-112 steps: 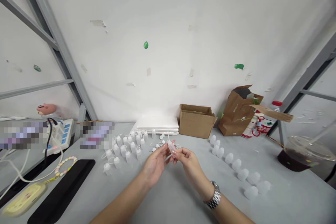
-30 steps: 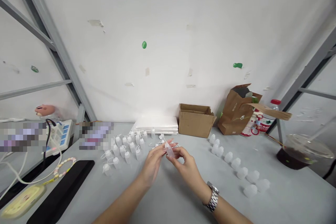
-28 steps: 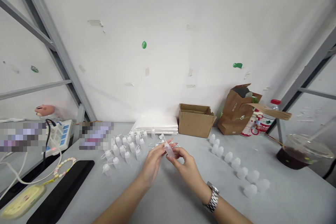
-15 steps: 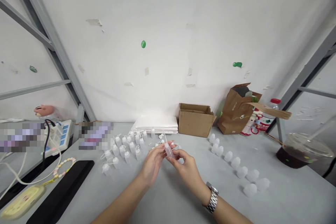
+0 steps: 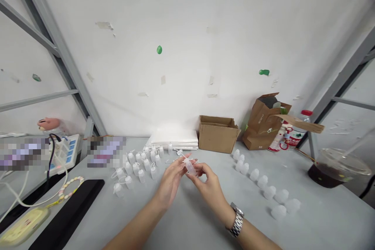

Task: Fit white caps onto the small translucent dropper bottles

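Observation:
A small translucent squeeze bottle (image 5: pixel 190 168) is held between my hands above the table, tilted with its top toward the upper left. My right hand (image 5: pixel 208 183) pinches the lower part of it between thumb and fingers. The fingers of my left hand (image 5: pixel 172 179) close around its top, where a pale cap piece shows; the exact grip is partly hidden. Left of my hands stand several small white bottles (image 5: pixel 141 175) with looped cap straps. To the right, several frosted, rounded bottles (image 5: pixel 263 181) form a slanting row. Small pale pieces lie behind my fingers, mostly covered.
At the back are a white stack (image 5: pixel 174 139), a cardboard box (image 5: pixel 219 134) and a brown paper bag (image 5: pixel 259 123). A drink cup (image 5: pixel 336 168) stands far right. On the left lie a black pad (image 5: pixel 70 211), a power strip (image 5: pixel 66 156) and cables.
The bottle's upright thin nozzle no longer shows; a pale cap piece now sits at its top. My left fingers have shifted slightly up around it.

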`<act>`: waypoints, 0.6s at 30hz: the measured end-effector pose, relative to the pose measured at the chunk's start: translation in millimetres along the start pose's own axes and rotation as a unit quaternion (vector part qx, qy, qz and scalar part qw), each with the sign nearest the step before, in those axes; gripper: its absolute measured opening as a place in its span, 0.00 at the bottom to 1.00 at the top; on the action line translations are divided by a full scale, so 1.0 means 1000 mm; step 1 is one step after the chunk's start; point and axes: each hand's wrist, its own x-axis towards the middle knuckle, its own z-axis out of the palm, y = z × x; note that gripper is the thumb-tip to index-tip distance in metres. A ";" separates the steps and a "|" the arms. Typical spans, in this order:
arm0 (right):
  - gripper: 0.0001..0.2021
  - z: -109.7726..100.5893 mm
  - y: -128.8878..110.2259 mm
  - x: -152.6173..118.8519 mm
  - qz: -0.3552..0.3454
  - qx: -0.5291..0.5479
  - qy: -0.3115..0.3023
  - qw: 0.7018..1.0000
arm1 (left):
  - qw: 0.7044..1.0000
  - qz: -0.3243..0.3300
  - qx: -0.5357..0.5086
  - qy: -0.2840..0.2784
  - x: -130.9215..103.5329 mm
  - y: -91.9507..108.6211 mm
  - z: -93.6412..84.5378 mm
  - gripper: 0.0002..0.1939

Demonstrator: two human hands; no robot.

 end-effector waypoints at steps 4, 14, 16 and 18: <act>0.10 0.002 0.001 -0.001 -0.037 -0.037 -0.001 0.999 | 0.998 0.006 0.048 0.039 0.001 0.001 0.002 0.14; 0.05 0.003 0.003 -0.003 0.001 -0.068 -0.022 0.997 | 0.999 -0.024 -0.036 0.009 0.002 0.001 -0.002 0.14; 0.04 0.003 0.006 -0.004 -0.024 -0.090 -0.009 0.996 | 0.999 -0.026 -0.038 0.002 0.002 0.000 -0.003 0.14; 0.03 0.004 0.008 -0.006 -0.055 -0.110 -0.004 0.992 | 0.999 -0.033 -0.030 -0.004 0.002 -0.001 -0.003 0.14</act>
